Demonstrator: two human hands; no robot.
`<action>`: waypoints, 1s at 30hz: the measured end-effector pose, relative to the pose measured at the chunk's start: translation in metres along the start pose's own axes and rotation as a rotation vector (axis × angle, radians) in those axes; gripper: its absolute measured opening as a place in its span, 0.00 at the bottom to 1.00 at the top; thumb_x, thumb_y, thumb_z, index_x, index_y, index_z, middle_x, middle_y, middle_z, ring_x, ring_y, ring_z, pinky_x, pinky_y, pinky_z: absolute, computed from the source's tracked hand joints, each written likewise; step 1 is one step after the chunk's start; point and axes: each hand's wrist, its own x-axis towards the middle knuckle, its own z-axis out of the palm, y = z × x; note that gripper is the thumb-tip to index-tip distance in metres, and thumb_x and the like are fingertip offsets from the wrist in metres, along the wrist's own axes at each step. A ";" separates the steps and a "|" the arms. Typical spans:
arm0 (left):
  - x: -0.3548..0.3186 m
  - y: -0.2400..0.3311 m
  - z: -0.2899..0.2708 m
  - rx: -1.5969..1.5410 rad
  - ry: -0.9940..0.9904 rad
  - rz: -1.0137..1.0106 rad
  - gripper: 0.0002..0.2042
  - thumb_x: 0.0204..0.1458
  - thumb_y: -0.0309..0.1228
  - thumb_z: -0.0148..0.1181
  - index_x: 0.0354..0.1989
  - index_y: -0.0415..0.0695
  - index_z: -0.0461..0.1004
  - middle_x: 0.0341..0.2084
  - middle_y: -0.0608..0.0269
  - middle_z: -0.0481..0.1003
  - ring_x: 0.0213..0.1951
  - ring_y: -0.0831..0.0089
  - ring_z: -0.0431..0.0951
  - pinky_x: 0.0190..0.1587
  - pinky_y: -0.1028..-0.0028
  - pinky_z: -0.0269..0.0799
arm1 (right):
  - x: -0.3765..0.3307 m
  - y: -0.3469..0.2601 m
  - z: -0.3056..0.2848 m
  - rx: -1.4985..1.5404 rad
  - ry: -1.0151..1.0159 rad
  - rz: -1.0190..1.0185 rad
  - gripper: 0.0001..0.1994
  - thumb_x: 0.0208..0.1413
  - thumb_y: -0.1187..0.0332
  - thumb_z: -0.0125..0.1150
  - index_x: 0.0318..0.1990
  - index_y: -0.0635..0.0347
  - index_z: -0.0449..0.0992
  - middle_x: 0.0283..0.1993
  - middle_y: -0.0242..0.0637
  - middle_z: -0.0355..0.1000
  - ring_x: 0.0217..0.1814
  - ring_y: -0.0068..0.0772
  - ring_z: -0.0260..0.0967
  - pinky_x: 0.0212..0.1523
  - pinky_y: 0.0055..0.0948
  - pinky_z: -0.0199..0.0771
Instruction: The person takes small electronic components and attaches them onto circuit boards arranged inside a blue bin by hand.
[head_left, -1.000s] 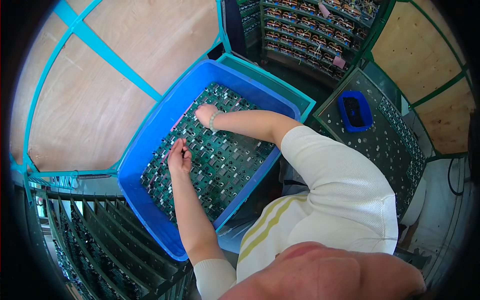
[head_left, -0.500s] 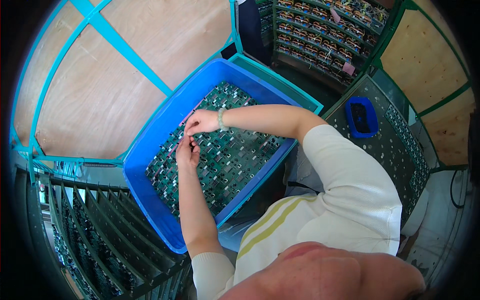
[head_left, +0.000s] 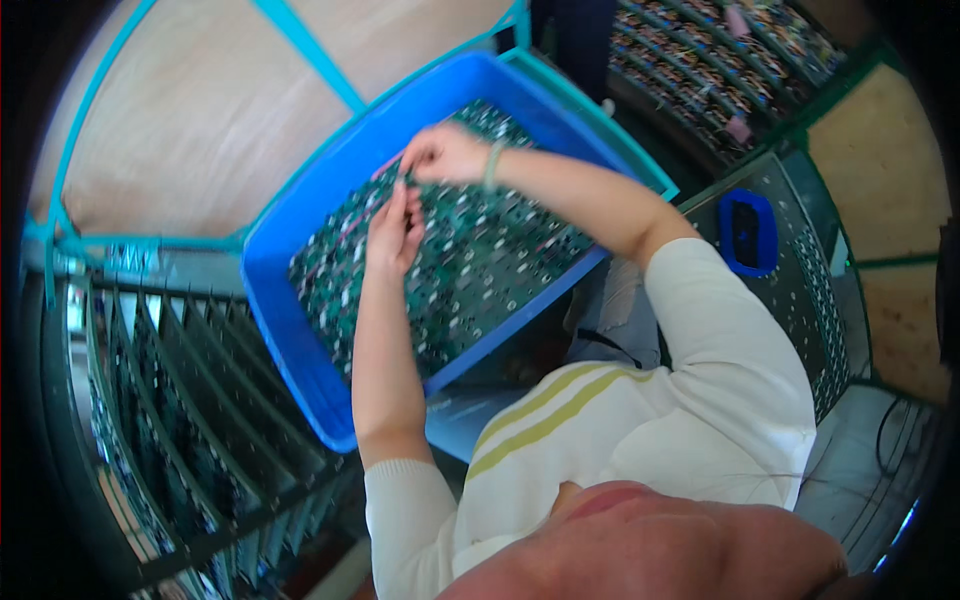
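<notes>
Inside blue bin (head_left: pixel 290 330), both hands' fingers pinched on green circuit boards (head_left: pixel 480 270), near far wall.

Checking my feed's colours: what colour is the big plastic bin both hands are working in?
Bright blue; the big rectangular plastic bin shows clearly in the head view.

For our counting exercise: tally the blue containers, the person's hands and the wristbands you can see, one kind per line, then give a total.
Blue containers: 2, the large blue bin holding green circuit boards and the small blue tray at right
Hands: 2, left hand and right hand, both over the boards
Wristbands: 1, on the right wrist
Total: 5
</notes>
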 end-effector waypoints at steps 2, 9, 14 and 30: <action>0.002 0.001 0.004 -0.087 0.058 -0.010 0.09 0.48 0.30 0.49 0.32 0.36 0.68 0.21 0.63 0.67 0.21 0.80 0.63 0.17 0.85 0.56 | 0.007 0.014 -0.021 0.020 0.188 0.099 0.07 0.38 0.74 0.57 0.29 0.60 0.73 0.23 0.29 0.70 0.24 0.15 0.63 0.26 0.18 0.66; 0.008 -0.004 -0.009 -0.105 0.053 -0.030 0.10 0.46 0.18 0.41 0.39 0.30 0.61 0.27 0.54 0.68 0.20 0.79 0.64 0.15 0.85 0.56 | -0.005 0.100 -0.052 -0.385 0.234 0.411 0.09 0.35 0.68 0.59 0.28 0.59 0.72 0.27 0.38 0.71 0.30 0.34 0.69 0.34 0.29 0.68; 0.003 -0.003 -0.012 -0.109 0.052 -0.026 0.08 0.48 0.21 0.45 0.37 0.32 0.63 0.26 0.57 0.69 0.20 0.81 0.63 0.14 0.86 0.55 | -0.001 0.096 -0.040 -0.667 0.089 0.460 0.09 0.34 0.64 0.61 0.27 0.53 0.76 0.28 0.39 0.71 0.32 0.39 0.67 0.37 0.34 0.67; 0.005 -0.003 -0.011 -0.048 0.105 0.010 0.08 0.48 0.30 0.52 0.31 0.38 0.69 0.18 0.68 0.65 0.17 0.83 0.60 0.14 0.86 0.52 | 0.004 0.122 -0.030 -0.549 0.082 0.484 0.11 0.32 0.63 0.64 0.27 0.53 0.77 0.29 0.37 0.72 0.32 0.34 0.69 0.37 0.29 0.67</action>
